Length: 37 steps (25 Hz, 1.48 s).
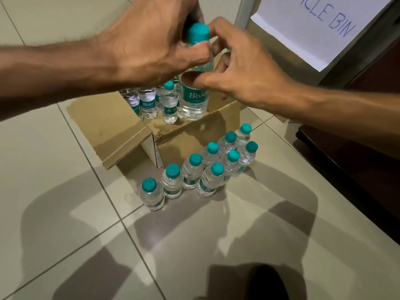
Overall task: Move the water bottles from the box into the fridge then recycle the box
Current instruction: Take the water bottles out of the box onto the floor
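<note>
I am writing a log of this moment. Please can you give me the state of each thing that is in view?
Box: open, flaps out, bottles remain inside.
Held bottle: capped, upright, above the box.
Left hand: closed on the held bottle's neck.
Right hand: fingers on the held bottle.
Floor bottles: nine, capped, upright, beside the box.
Paper sign: hanging, reads partly "BIN".

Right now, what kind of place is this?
Probably a home or office room, on the floor: pale tile floor, an open cardboard box of water bottles, and a handwritten "bin" paper sign taped by dark wooden furniture.
</note>
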Tool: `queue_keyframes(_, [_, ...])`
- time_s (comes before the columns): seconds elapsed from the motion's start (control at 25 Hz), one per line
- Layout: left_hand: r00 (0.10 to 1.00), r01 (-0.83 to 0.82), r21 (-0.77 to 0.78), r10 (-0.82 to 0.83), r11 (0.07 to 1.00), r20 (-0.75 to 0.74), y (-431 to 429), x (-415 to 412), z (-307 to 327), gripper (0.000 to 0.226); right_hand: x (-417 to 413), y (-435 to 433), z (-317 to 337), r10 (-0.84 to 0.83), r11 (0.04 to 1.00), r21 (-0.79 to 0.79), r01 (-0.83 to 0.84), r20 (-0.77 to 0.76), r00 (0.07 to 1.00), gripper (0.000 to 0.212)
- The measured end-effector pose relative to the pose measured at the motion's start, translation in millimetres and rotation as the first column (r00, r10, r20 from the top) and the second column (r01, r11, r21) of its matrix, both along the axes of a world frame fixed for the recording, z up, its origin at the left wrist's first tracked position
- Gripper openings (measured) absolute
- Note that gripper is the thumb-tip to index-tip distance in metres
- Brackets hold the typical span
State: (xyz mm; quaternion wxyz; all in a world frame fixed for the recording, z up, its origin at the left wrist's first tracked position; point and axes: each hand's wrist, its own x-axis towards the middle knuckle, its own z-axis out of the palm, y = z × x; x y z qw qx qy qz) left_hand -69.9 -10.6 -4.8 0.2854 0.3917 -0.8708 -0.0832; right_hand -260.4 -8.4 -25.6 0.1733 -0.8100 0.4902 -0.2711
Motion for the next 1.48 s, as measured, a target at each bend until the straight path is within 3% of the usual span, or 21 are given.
queue_keyframes(0.12, [0.999,0.008,0.06,-0.01,0.998,0.037,17,-10,3,0.054,-6,19,12,0.041,0.994,0.105,-0.041,0.005,0.999,0.054])
queue_keyframes(0.28, [0.986,0.041,0.124,-0.06,0.991,0.154,31,-15,1,0.038,-12,51,6,0.067,0.962,0.267,-0.048,-0.063,0.996,0.031])
queue_keyframes(0.4, [0.996,0.02,0.225,-0.04,0.974,0.082,25,-6,-10,0.032,-12,74,-15,0.145,0.938,0.336,-0.09,-0.145,0.979,0.031])
queue_keyframes(0.48, [0.993,-0.027,0.211,0.001,0.977,0.121,18,0,-20,0.031,-9,87,-36,0.211,0.932,0.344,-0.118,-0.248,0.945,0.036])
queue_keyframes(0.76, [0.959,-0.089,0.24,0.018,0.967,0.284,5,25,-46,0.02,1,99,-104,0.415,0.91,0.224,-0.35,-0.515,0.75,0.044])
queue_keyframes(0.88, [0.948,-0.106,0.257,0.019,0.961,0.319,3,32,-56,0.016,1,96,-125,0.369,0.897,0.091,-0.433,-0.695,0.617,0.043])
queue_keyframes(0.96, [0.941,-0.117,0.267,0.02,0.957,0.339,0,36,-62,0.014,1,94,-133,0.317,0.897,0.04,-0.44,-0.751,0.58,0.045])
queue_keyframes(1.16, [0.931,-0.166,0.271,0.059,0.948,0.361,-11,45,-76,0.016,4,91,-145,0.268,0.898,-0.006,-0.441,-0.787,0.556,0.049])
queue_keyframes(1.4, [0.939,-0.224,0.277,0.13,0.934,0.319,-37,56,-91,0.004,2,93,-150,0.236,0.902,-0.063,-0.427,-0.757,0.609,0.053])
queue_keyframes(1.48, [0.929,-0.272,0.264,0.181,0.925,0.323,-51,64,-97,0.012,0,92,-149,0.233,0.912,-0.067,-0.406,-0.729,0.644,0.06])
